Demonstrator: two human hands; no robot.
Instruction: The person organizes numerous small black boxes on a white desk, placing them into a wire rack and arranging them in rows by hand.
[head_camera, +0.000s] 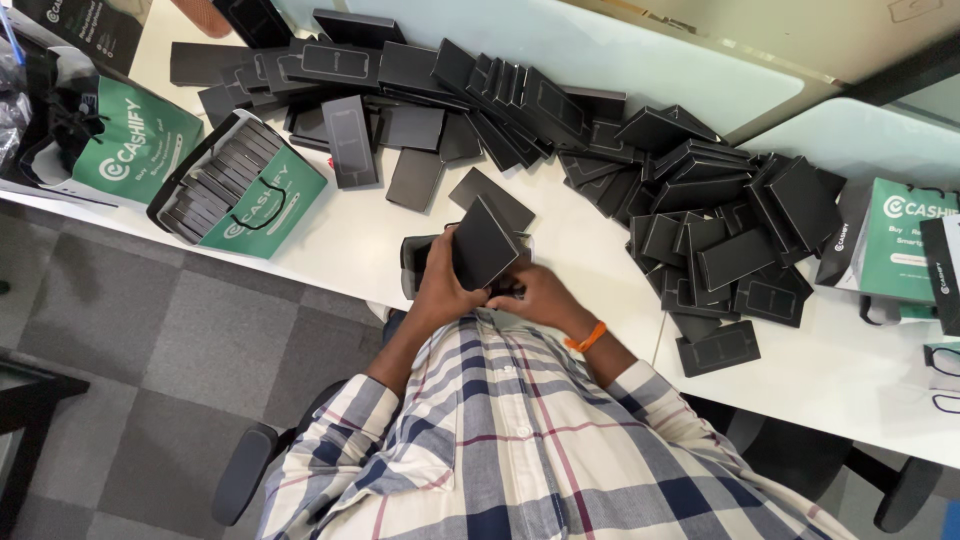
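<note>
Both hands work on a flat black box at the near edge of a white table, in the middle of the frame.

The left hand (440, 285) is clamped on the black box (483, 243), holding it tilted above an open black tray (412, 255). The right hand (535, 293) sits just beside it, fingers curled under the box's lower edge; whether it grips anything cannot be told. A heap of black boxes (690, 215) fills the upper and right frame. A green paper bag (262, 200) packed with boxes lies at upper left.
</note>
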